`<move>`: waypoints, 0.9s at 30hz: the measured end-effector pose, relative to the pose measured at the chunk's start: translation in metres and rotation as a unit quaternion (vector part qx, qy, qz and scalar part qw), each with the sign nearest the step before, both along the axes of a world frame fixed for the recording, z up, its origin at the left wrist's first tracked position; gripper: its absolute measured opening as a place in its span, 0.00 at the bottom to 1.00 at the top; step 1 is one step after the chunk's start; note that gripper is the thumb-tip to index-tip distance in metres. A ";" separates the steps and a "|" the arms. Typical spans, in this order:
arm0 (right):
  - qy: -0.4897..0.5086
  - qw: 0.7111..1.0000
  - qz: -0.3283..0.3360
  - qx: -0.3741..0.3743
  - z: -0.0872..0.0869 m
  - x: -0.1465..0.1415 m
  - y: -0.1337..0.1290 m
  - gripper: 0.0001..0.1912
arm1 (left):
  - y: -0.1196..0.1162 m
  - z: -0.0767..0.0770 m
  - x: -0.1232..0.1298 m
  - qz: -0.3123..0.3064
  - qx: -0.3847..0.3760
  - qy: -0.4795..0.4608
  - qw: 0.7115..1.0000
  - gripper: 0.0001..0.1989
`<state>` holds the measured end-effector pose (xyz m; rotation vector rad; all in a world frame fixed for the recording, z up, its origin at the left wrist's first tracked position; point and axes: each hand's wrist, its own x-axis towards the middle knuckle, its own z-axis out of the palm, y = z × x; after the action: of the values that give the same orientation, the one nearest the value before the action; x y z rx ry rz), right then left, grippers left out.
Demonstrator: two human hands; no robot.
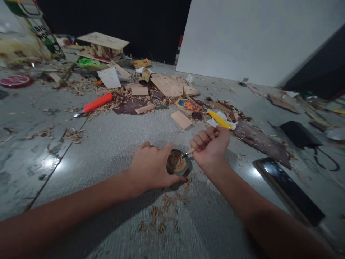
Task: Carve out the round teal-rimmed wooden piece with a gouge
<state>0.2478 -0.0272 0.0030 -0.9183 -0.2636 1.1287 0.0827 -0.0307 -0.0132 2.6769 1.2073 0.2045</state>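
Note:
A small round bowl (177,162) with a green rim and a brown, rough inside rests on the grey textured mat (118,223). My left hand (152,165) grips it from the left, thumb along the near side and fingers at the far side. In my right hand (211,147), closed in a fist, is a carving tool (189,152) with a pale wooden handle; its metal tip reaches into the bowl from the right. Curled wood shavings (161,212) lie on the mat just in front of the bowl.
Behind the hands lie an orange-handled tool (97,102), a yellow cutter (219,119), wood blocks (181,119), a plywood piece (172,85) and many shavings. On the right are a phone (291,190), a black pouch (302,135) and a brown cloth roll (261,142). A white panel (250,39) stands behind.

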 end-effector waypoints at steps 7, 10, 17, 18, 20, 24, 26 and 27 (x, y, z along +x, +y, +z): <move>0.027 0.999 -0.004 -0.045 -0.018 0.022 0.012 0.22 | 0.001 -0.002 0.001 0.004 -0.006 0.000 1.000 0.39; 0.023 0.999 0.000 -0.035 -0.009 0.023 0.012 0.22 | 0.001 -0.002 0.001 0.004 -0.006 0.003 1.000 0.39; -0.071 0.986 0.095 0.117 0.020 -0.001 -0.001 0.24 | 0.001 -0.001 0.000 -0.004 -0.014 0.012 1.000 0.39; -0.089 0.979 0.116 0.141 0.020 -0.004 -0.003 0.24 | 0.002 -0.001 0.000 -0.002 -0.014 0.014 1.000 0.39; -0.102 0.974 0.132 0.156 0.019 -0.007 -0.005 0.24 | 0.002 -0.001 0.000 0.003 -0.013 0.014 1.000 0.40; -0.086 0.980 0.115 0.136 0.014 -0.009 -0.005 0.23 | 0.002 0.000 0.000 -0.001 -0.016 0.014 1.000 0.40; -0.084 0.982 0.111 0.129 0.012 -0.009 -0.006 0.22 | 0.002 0.000 0.000 -0.003 -0.017 0.015 1.000 0.39; -0.087 0.982 0.110 0.128 0.011 -0.009 -0.007 0.22 | 0.002 0.000 0.000 -0.004 -0.018 0.017 1.000 0.39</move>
<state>0.2386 -0.0346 0.0139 -0.7705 -0.6522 1.1848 0.0830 -0.0285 -0.0127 2.6644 1.1972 0.1363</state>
